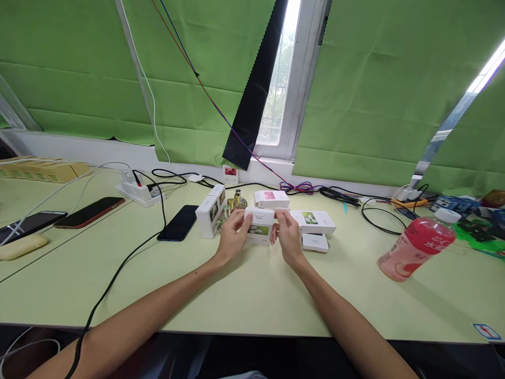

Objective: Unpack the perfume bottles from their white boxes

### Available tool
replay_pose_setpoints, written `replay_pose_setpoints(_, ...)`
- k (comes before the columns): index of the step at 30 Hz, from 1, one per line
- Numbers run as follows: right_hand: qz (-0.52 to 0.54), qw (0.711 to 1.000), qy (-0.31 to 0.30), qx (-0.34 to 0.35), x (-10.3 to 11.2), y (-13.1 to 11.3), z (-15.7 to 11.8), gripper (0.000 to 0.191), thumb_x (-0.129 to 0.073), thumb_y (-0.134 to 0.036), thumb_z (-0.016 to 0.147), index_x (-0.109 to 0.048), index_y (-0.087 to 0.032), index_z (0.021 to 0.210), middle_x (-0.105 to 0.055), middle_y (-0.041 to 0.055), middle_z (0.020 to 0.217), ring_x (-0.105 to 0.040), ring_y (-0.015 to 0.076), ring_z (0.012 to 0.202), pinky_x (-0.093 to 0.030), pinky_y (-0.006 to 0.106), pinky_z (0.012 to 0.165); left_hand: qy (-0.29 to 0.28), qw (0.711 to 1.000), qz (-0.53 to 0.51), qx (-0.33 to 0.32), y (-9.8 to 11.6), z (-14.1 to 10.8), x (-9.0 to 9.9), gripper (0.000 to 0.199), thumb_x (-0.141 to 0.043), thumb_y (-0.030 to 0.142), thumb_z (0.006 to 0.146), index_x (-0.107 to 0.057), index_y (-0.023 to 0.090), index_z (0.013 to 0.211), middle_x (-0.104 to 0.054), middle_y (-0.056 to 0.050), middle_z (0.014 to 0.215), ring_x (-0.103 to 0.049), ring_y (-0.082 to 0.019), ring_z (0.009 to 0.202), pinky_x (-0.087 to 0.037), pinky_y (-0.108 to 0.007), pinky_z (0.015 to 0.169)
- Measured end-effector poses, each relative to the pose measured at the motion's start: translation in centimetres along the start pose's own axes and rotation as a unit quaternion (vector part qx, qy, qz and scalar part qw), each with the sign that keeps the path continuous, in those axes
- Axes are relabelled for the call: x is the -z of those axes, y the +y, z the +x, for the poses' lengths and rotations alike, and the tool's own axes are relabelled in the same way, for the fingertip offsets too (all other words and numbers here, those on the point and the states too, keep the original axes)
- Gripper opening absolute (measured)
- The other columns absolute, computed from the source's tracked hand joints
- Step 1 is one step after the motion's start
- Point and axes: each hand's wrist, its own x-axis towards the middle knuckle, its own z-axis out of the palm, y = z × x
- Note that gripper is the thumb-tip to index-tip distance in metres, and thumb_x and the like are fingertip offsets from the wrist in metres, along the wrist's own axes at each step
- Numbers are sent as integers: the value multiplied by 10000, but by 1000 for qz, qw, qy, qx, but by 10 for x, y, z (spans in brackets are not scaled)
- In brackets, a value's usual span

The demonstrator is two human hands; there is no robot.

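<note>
Box (258,237) in both hands, midway between the tabletop's (252,300) near and far edges, its printed front facing the camera! Left hand (232,237) pinches the left end, thumb high by the top; right hand (290,237) has fingers bent in at the right end. Whether the base touches down, can't tell from here. Just left, white cartons (205,220) stand close together, gold-capped vials (237,200) bunched between them and the box. Further left, a dark phone (178,223) lies flat. Over to the right, white packs (315,223) lie near the right hand, a pink-printed one (272,198) behind. Out toward the tabletop's right edge, a red drink bottle (418,246); toward the far left corner, a power strip (140,193)!
</note>
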Motion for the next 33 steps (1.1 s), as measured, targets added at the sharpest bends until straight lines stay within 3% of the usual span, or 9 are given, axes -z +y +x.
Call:
replay_pose_setpoints(7, -20, 1000, -2, 14, 0, -1, -1, 387, -535, -600, 903, -559, -225, 812, -437, -90, 473, -402, 88, 362, -368, 218, 380, 8, 1000, -16, 7, 3, 1, 0, 323, -588, 459, 913, -733, 172, 884, -654, -81, 1008, -627, -204, 972, -544, -308, 812)
replay_pose_setpoints(14, -49, 998, 9, 39, -2, -3, -3, 389, -603, -592, 863, -587, -205, 817, -579, -46, 672, -421, 57, 384, -378, 215, 368, 14, 999, -37, 19, 5, 1, -1, 287, -626, 439, 891, -740, 176, 876, -653, -79, 1011, -627, -210, 986, -545, -331, 824)
replay_pose_setpoints(26, -59, 998, 21, 32, -2, -2, -3, 393, -645, -587, 832, -555, -206, 804, -643, -23, 695, -446, 67, 385, -355, 217, 337, 32, 994, -77, 71, 4, 2, -2, 345, -701, 487, 812, -703, 168, 945, -720, -80, 986, -696, -220, 891, -585, -355, 815)
replay_pose_setpoints(33, -54, 998, 25, 31, -2, -2, -3, 344, -651, -529, 843, -540, -205, 878, -675, 9, 912, -462, 44, 399, -374, 214, 340, 40, 991, -89, 90, 4, 2, -2, 374, -719, 495, 790, -637, 172, 958, -733, -77, 942, -713, -231, 901, -586, -364, 811)
